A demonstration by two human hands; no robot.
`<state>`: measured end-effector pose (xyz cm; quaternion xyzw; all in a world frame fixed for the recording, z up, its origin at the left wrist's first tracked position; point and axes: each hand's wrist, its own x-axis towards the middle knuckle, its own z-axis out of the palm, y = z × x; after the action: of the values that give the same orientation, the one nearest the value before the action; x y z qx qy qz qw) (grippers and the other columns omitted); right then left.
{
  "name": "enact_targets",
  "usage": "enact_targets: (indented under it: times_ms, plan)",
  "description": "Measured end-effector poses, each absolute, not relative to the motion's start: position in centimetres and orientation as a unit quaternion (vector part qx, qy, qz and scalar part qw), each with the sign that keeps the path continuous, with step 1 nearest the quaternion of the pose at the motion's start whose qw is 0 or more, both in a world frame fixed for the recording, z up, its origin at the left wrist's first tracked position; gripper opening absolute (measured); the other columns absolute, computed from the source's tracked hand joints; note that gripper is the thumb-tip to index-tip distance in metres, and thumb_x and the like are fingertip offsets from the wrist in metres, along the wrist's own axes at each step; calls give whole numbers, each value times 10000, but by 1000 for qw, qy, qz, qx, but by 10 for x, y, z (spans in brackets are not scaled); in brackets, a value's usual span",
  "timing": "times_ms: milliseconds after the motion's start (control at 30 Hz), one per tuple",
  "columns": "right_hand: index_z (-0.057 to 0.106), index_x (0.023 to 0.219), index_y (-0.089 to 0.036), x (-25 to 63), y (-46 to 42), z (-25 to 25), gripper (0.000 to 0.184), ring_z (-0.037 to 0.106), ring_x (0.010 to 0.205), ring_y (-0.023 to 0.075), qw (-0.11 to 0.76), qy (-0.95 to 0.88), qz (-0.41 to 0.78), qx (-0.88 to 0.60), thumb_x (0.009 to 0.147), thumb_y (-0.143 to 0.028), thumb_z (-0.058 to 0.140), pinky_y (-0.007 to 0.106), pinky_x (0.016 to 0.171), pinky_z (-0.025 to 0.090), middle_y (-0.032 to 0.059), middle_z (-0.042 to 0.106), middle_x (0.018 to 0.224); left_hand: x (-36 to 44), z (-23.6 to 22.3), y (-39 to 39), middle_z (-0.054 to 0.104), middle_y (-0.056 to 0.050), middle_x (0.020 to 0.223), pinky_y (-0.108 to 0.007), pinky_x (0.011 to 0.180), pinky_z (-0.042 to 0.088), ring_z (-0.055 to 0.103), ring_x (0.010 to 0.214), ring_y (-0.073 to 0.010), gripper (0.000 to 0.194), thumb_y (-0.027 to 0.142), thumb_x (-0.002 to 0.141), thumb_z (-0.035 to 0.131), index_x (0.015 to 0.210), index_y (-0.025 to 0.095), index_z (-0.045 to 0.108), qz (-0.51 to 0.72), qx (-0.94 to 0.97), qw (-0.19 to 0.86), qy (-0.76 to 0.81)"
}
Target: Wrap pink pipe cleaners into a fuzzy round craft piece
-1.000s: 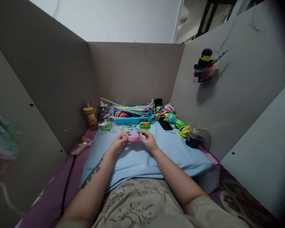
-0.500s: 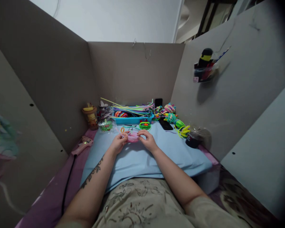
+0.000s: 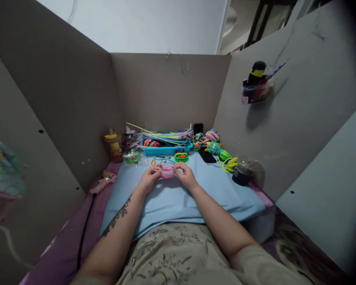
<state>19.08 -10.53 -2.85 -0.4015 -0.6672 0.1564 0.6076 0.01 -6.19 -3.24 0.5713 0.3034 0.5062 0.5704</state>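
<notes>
Between my hands is a small pink oval piece (image 3: 167,171), coiled like a little basket and apparently made of pipe cleaners. My left hand (image 3: 150,177) pinches its left end between thumb and fingers. At the right end, my right hand (image 3: 185,174) grips the rim with thumb and forefinger. The piece is held just above the blue cloth (image 3: 172,202). Beyond it lie an orange loop (image 3: 153,162) and a green oval piece with orange and red bits (image 3: 181,156). My fingers cover both ends of the pink piece.
A blue tray (image 3: 163,151) of pipe cleaners stands at the back. To the left are a pink glue gun (image 3: 104,181), a tumbler (image 3: 113,145) and a bagged green piece (image 3: 133,157). At right are a phone (image 3: 207,155), colourful pieces (image 3: 213,147) and a dark tub (image 3: 242,175).
Both hands and the pink piece have shifted very slightly to the right. The grip on each end stays much the same.
</notes>
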Motion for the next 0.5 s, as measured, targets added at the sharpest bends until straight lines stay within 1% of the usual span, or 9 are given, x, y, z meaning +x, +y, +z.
enact_targets:
  times_ms: [33, 100, 133, 200, 267, 333, 367, 433, 500]
  plan:
    - [678, 819, -211, 190, -105, -29, 98, 590, 921, 217, 604, -672, 143, -404, 807, -284, 615, 378, 894, 427, 60, 668, 901, 0, -34, -60, 631, -137, 1094, -387, 936, 416, 538, 1125, -301, 287, 391, 606, 778, 675, 143, 650, 512, 577, 555, 310]
    - [694, 946, -227, 185, -105, -30, 169, 577, 978, 226, 588, -688, 118, -409, 795, -271, 633, 396, 931, 411, 66, 684, 964, 1, -37, -58, 640, -120, 1054, -406, 1008, 361, 532, 1130, -294, 248, 360, 610, 779, 683, 149, 672, 523, 591, 525, 321]
    - [695, 979, -235, 182, -105, -30, 198, 572, 982, 228, 575, -698, 111, -412, 792, -262, 636, 399, 929, 411, 65, 689, 966, 1, -38, -57, 644, -111, 1038, -414, 1035, 335, 533, 1126, -290, 232, 346, 608, 781, 690, 153, 681, 526, 597, 512, 324]
    - [709, 930, -242, 176, -104, -31, 156, 570, 938, 227, 551, -712, 107, -421, 792, -252, 636, 398, 899, 421, 55, 696, 900, 1, -38, -57, 652, -97, 1016, -428, 1063, 307, 537, 1120, -287, 212, 326, 607, 782, 705, 160, 695, 529, 608, 494, 326]
    - [709, 797, -234, 171, -103, -32, 79, 569, 878, 224, 540, -714, 116, -431, 793, -258, 634, 392, 864, 425, 46, 683, 807, 1, -37, -58, 660, -93, 1021, -436, 1066, 310, 542, 1120, -287, 221, 320, 612, 780, 748, 164, 705, 525, 616, 489, 326]
    - [685, 704, -221, 171, -101, -33, 118, 563, 832, 217, 550, -698, 142, -436, 792, -274, 627, 379, 837, 423, 39, 656, 746, 1, -36, -59, 657, -101, 1083, -440, 1048, 339, 546, 1129, -289, 306, 328, 630, 774, 881, 164, 708, 518, 618, 494, 325]
    - [677, 694, -215, 172, -100, -34, 128, 558, 812, 211, 561, -684, 163, -436, 788, -286, 626, 367, 820, 423, 35, 643, 734, 2, -35, -60, 643, -110, 1140, -440, 1030, 363, 549, 1136, -290, 383, 338, 643, 768, 977, 166, 692, 514, 619, 498, 324]
    - [667, 707, -207, 176, -98, -35, 142, 545, 764, 193, 586, -647, 233, -428, 777, -324, 632, 336, 771, 425, 25, 625, 723, 2, -35, -62, 578, -131, 1275, -427, 986, 411, 549, 1152, -290, 561, 364, 663, 764, 1170, 181, 609, 504, 613, 519, 318]
    - [653, 715, -202, 180, -97, -36, 183, 528, 702, 171, 609, -604, 317, -404, 762, -379, 647, 305, 708, 423, 11, 611, 697, 3, -35, -66, 506, -143, 1365, -398, 958, 436, 551, 1159, -280, 710, 380, 672, 770, 1304, 210, 497, 491, 595, 562, 299]
